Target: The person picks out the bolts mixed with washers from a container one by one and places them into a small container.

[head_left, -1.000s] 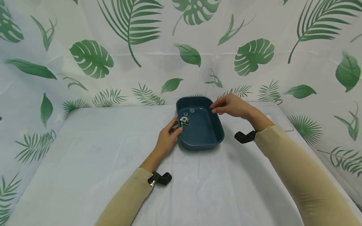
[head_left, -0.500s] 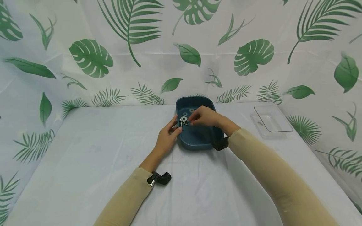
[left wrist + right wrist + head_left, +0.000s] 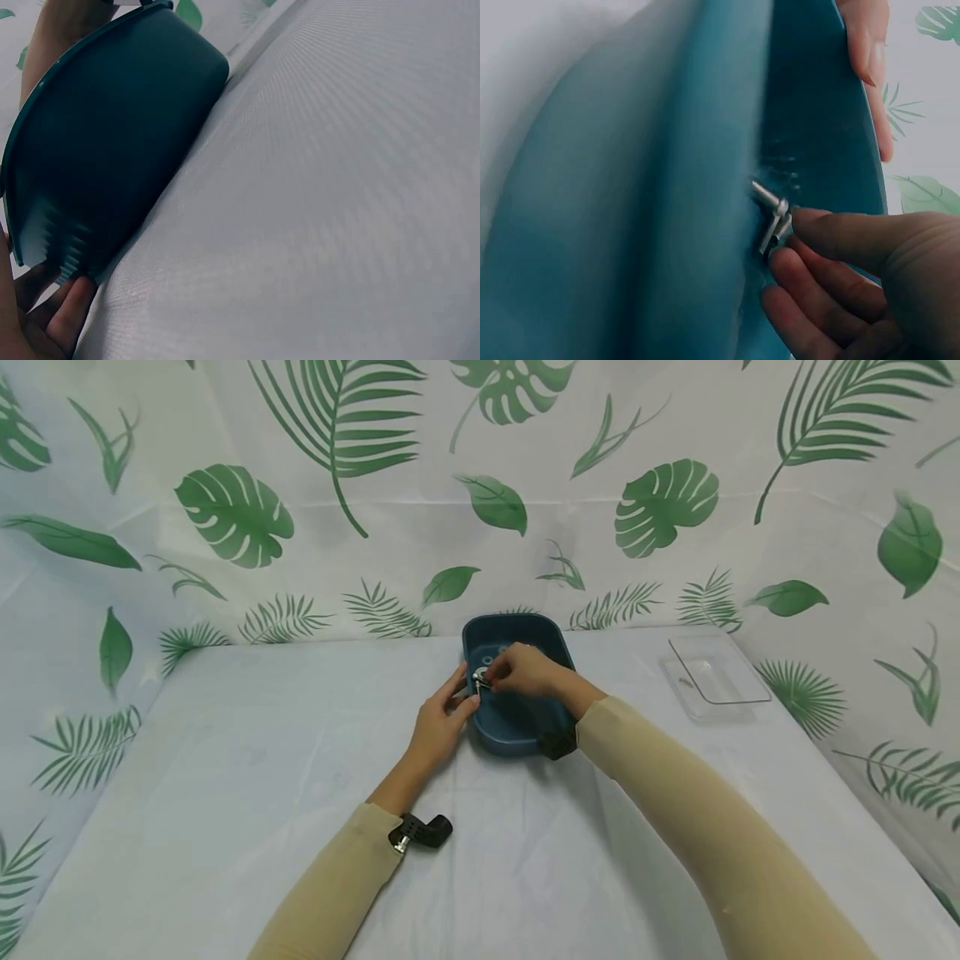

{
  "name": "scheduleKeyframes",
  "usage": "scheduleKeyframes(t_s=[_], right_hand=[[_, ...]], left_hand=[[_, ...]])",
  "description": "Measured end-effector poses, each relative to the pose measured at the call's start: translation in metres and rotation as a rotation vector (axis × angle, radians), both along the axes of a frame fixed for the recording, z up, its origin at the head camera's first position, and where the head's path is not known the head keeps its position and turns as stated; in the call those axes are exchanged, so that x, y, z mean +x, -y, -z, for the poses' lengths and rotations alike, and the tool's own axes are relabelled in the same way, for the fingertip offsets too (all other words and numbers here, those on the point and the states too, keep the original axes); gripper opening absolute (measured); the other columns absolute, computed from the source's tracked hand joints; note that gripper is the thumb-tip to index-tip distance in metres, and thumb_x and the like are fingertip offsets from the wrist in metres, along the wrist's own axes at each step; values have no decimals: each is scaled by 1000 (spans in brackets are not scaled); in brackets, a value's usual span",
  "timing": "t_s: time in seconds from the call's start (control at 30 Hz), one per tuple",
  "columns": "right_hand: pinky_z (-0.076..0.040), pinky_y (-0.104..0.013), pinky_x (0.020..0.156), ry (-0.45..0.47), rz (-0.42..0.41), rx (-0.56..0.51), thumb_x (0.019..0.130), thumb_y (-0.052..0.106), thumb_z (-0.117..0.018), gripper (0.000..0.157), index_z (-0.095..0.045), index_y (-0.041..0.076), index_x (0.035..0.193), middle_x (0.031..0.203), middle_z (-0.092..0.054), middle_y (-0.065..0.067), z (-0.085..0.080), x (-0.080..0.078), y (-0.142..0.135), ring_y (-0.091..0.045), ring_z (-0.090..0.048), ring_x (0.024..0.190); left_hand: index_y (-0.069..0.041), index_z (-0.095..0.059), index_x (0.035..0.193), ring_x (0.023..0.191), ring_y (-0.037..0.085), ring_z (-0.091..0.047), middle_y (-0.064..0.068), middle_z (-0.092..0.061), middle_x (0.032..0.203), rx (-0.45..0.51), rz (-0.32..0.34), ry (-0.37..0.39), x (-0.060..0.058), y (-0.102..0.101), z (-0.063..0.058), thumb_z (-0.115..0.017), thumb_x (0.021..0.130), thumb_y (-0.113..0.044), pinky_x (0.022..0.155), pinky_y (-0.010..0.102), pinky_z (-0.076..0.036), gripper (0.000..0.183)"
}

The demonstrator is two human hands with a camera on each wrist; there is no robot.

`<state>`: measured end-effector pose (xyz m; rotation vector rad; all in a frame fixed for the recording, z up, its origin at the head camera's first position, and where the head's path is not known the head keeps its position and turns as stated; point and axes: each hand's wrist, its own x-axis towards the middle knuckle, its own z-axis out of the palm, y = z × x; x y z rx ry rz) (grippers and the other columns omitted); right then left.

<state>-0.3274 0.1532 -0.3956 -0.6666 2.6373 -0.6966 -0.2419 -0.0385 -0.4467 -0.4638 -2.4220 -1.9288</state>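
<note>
A dark blue plastic bin (image 3: 510,747) stands on the white-covered table. My left hand (image 3: 437,722) grips its left side, with the thumb at the rim and the fingers along the outer wall. In the left wrist view the fingers (image 3: 71,307) lie low against the wall. Reaching over the right rim, my right hand (image 3: 528,670) is down inside the bin. There, in the right wrist view, thumb and fingertips pinch at one of several silvery screws (image 3: 767,195) lying in a small heap. Flat washers (image 3: 487,660) lie behind them, partly covered by the right hand.
A clear plastic box (image 3: 720,681) stands to the right near the table edge, with a small piece inside its left side. A leaf-printed cloth (image 3: 405,535) hangs close behind the bin. Each wrist carries a black camera mount (image 3: 431,832).
My right hand has come from the bin's right rim leftward and down to the screws, bringing the clear box fully into view. The left hand keeps its grip on the bin.
</note>
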Motion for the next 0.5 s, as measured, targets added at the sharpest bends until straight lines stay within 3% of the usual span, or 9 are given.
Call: scheduleKeyframes(t_s=[0.5], right_hand=[[-54,-41,101,28,16,37,95,7,-68,28,-71,-1,122,118,-75,-16,2,0,8,-29,-70,113]], left_hand=[[-9,-33,159,134,37,-57,24,-47,153,-9,21,-2,0,1,1,-55,104,-17,105,50,-51,59]])
